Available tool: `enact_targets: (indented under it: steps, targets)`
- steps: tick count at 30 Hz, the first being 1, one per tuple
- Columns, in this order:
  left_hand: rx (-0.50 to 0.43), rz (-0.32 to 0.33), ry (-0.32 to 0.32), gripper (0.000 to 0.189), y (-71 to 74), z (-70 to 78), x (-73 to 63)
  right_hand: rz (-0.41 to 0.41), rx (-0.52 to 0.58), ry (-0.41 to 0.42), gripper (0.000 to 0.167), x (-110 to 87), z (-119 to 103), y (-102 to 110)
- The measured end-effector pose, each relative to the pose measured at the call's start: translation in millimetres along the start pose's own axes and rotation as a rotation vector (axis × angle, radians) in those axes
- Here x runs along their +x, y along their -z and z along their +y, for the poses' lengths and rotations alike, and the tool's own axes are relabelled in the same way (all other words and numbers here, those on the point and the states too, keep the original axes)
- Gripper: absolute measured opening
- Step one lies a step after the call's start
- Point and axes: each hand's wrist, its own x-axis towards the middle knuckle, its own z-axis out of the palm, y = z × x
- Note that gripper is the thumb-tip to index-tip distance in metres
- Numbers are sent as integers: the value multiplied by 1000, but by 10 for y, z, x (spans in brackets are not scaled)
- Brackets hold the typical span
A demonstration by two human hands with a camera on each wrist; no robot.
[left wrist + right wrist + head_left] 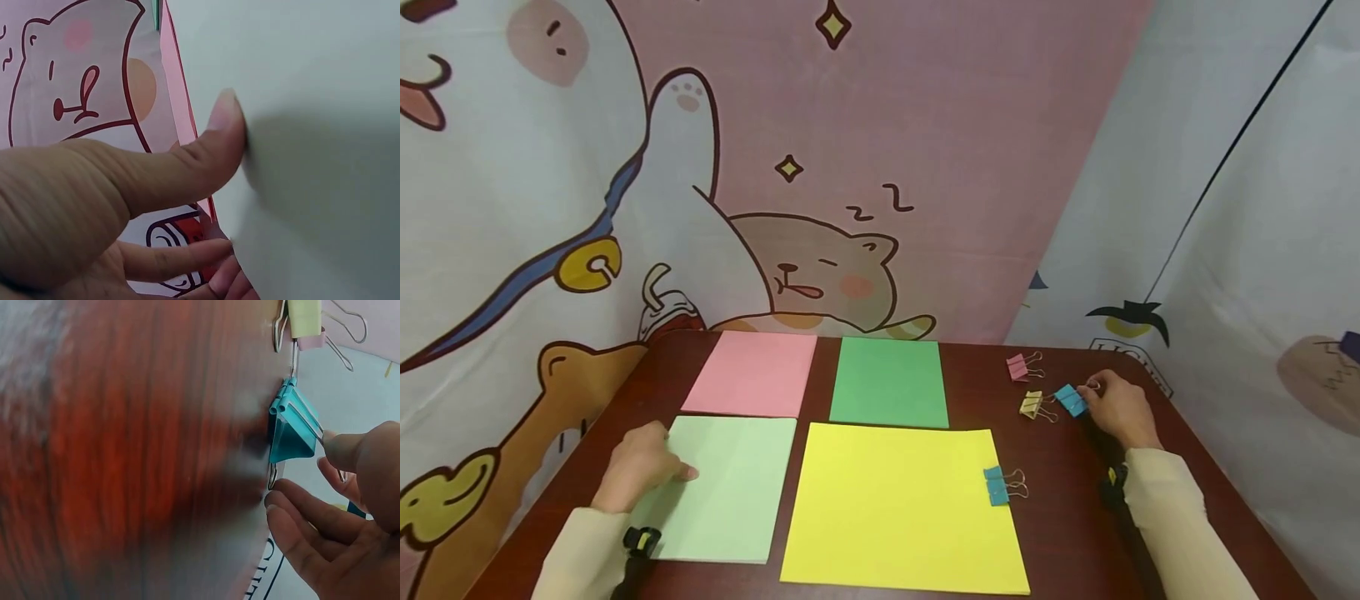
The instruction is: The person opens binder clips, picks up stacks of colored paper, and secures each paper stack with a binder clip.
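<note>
At the left, my left hand (638, 467) holds the left edge of the pale green paper (730, 492). In the left wrist view the thumb (228, 134) lies on top of the paper, with the other fingers at its edge, their tips partly hidden. My right hand (1122, 408) pinches a wire handle of a blue binder clip (294, 428) at the table's right side. The clip's body tilts beside a yellow binder clip (1032, 405), and a pink binder clip (1018, 367) lies just behind. Another blue binder clip (997, 486) grips the right edge of the yellow paper (902, 508).
Pink paper (752, 375) and darker green paper (891, 383) lie along the back of the dark red-brown table (1060, 533). A cloth printed with cartoon animals (925, 167) hangs behind the table and along its sides.
</note>
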Motion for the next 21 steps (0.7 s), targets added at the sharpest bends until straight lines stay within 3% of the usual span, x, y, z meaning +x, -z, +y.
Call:
enact_targets:
  steps: [9, 16, 21]
  targets:
    - [-27, -8, 24, 81, 72, -8, 69, -3, 0, 27, 34, 23, 4, 35]
    - [-41, -16, 37, 73, 6, -45, 138, -55, 30, 4, 34, 17, 17, 80]
    - [-19, -23, 25, 75, -7, -2, 94, -109, 94, -79, 56, -22, 43, 115]
